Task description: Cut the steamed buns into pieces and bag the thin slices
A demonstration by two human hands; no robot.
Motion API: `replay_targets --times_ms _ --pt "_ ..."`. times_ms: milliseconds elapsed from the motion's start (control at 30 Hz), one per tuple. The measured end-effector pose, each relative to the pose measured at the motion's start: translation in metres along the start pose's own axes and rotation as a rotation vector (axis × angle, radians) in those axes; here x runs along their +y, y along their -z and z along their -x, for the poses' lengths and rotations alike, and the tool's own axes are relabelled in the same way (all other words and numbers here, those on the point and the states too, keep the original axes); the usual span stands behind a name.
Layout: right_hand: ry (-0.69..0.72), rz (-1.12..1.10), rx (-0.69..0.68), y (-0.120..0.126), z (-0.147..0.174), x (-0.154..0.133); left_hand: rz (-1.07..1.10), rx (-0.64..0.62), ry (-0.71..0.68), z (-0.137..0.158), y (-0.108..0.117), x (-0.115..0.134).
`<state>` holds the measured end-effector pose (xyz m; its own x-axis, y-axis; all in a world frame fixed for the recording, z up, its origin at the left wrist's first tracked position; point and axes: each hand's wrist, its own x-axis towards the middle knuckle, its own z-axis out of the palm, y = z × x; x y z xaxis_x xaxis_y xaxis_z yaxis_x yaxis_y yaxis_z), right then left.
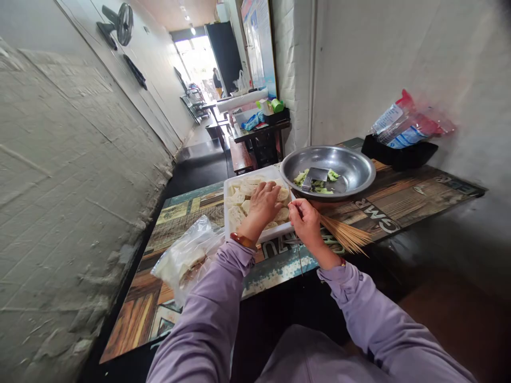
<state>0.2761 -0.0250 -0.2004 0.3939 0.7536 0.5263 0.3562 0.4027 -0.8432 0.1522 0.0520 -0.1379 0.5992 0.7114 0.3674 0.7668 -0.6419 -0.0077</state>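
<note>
A white tray [227,213] holds several pale slices [236,215] that look like lotus root. My left hand [261,205] lies over them, palm down with its fingers stretched out, touching the slices near the tray's right side. At the tray's right edge, my right hand [305,221] is closed in a pinch on a thin bamboo skewer [300,258], whose lower end points down past the table edge. A bundle of bamboo skewers [347,234] rests on the table beside and partly behind my right hand. What lies under my left palm is hidden.
Behind the tray's right corner stands a steel bowl [355,175] with green vegetable pieces [319,187] and a metal blade-like piece [315,175]. A clear plastic bag [187,255] lies left. A black bin [399,151] with packets sits against the right wall.
</note>
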Motion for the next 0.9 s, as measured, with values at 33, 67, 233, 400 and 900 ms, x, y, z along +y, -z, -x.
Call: replay_targets --times_ms 33,67,233,400,900 --pt "-0.001 -0.005 -0.005 0.000 0.000 0.000 -0.027 -0.020 -0.021 -0.004 -0.001 0.001" --pt "-0.002 -0.007 -0.008 0.000 -0.001 0.000 -0.051 -0.038 -0.033 -0.007 -0.001 0.001" --pt "-0.004 -0.016 -0.011 0.001 -0.001 -0.003 -0.147 -0.076 -0.033 -0.013 0.000 0.002" --pt "0.002 -0.016 -0.017 -0.001 0.000 -0.003 -0.155 -0.032 0.067 -0.004 -0.002 0.004" --pt "-0.207 -0.262 -0.302 0.019 0.070 -0.050 1.634 0.460 0.587 0.087 0.025 0.010"
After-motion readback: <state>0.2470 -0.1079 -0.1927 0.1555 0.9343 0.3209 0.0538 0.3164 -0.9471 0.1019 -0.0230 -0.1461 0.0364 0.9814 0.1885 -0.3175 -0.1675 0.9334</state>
